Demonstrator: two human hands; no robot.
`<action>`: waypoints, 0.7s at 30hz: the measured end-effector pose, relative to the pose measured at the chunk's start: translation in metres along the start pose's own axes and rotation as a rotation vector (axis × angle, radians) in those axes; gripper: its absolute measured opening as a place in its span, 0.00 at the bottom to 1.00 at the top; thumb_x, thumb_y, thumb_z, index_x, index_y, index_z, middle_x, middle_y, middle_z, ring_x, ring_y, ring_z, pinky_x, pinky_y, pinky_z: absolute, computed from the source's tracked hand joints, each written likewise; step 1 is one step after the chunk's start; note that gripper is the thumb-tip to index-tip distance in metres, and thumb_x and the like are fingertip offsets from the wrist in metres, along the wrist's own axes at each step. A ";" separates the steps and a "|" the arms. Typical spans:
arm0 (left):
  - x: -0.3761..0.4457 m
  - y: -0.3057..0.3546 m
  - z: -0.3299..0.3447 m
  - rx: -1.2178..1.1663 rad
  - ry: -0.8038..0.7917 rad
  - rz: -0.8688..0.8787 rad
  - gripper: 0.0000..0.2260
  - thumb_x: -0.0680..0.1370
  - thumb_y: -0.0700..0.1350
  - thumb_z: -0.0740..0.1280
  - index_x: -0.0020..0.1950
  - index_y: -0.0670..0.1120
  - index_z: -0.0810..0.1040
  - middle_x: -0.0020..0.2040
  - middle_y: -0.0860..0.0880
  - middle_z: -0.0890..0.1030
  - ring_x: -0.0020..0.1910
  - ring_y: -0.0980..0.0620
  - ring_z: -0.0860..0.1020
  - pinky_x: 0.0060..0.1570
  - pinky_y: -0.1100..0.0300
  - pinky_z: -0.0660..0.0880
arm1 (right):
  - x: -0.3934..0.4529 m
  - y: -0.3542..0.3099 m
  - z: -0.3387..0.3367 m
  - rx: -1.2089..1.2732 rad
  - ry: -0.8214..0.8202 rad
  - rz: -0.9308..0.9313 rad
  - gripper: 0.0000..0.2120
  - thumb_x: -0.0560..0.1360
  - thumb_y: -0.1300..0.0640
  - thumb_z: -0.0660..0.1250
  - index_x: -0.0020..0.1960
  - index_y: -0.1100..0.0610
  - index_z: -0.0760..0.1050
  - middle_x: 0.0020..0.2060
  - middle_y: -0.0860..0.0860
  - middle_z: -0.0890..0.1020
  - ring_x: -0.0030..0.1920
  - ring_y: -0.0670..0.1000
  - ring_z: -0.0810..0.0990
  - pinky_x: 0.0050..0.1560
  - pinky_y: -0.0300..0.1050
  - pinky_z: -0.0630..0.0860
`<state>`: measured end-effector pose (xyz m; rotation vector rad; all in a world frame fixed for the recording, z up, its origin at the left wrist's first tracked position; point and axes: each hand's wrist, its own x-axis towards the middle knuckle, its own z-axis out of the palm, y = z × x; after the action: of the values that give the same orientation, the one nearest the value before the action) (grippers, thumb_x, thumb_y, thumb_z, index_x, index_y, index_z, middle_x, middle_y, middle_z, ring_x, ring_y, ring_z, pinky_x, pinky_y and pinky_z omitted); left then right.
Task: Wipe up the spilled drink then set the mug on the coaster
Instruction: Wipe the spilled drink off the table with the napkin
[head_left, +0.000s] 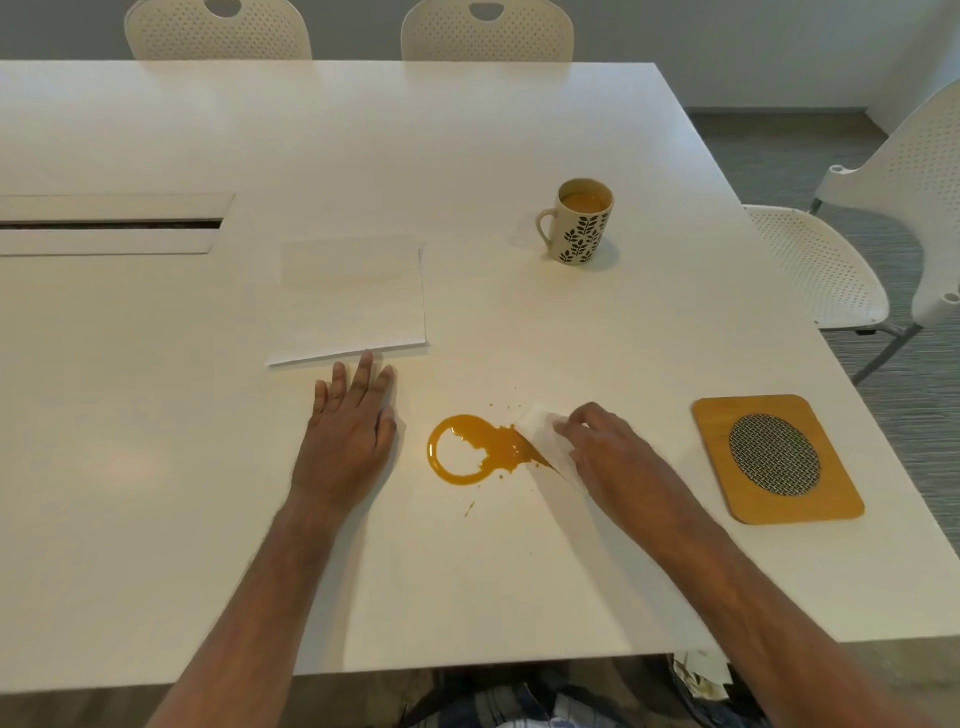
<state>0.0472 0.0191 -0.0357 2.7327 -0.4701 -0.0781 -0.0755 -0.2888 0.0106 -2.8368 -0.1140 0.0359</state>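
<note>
An orange-brown ring-shaped spill (480, 449) lies on the white table (467, 130) near its front edge. My right hand (608, 447) presses a white paper napkin (540, 431) onto the table, and the napkin's edge touches the right side of the spill. My left hand (350, 421) rests flat and open on the table, left of the spill. A cream mug (576, 223) with a dark leaf pattern stands upright farther back, partly full of the orange drink. At the right lies a wooden coaster (711, 447) with a metal mesh centre and nothing on it.
A stack of white napkins (348, 301) lies behind my left hand. A cable slot (109, 224) is set in the table at the left. White perforated chairs stand at the far side (485, 31) and at the right (831, 260).
</note>
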 end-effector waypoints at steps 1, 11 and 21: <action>-0.001 0.000 0.000 -0.003 0.001 -0.001 0.29 0.84 0.52 0.48 0.86 0.50 0.57 0.86 0.52 0.49 0.86 0.45 0.47 0.84 0.46 0.44 | 0.004 -0.002 -0.001 0.023 0.022 0.002 0.19 0.78 0.66 0.71 0.68 0.56 0.78 0.58 0.50 0.77 0.53 0.51 0.79 0.47 0.45 0.82; -0.014 -0.014 0.000 -0.014 0.037 -0.030 0.24 0.88 0.49 0.53 0.85 0.50 0.60 0.86 0.52 0.55 0.86 0.46 0.49 0.84 0.48 0.45 | 0.017 -0.013 -0.003 0.075 0.036 -0.061 0.13 0.80 0.65 0.68 0.63 0.56 0.80 0.57 0.49 0.79 0.55 0.52 0.79 0.50 0.46 0.80; -0.022 -0.024 -0.002 -0.010 0.055 -0.054 0.24 0.88 0.48 0.55 0.85 0.53 0.59 0.86 0.54 0.55 0.86 0.48 0.48 0.84 0.49 0.45 | 0.035 -0.010 -0.010 0.110 0.182 -0.007 0.14 0.80 0.64 0.67 0.64 0.54 0.77 0.57 0.50 0.79 0.57 0.53 0.78 0.54 0.40 0.73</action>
<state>0.0341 0.0482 -0.0424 2.7305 -0.3791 -0.0191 -0.0409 -0.2795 0.0225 -2.7137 -0.0790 -0.2102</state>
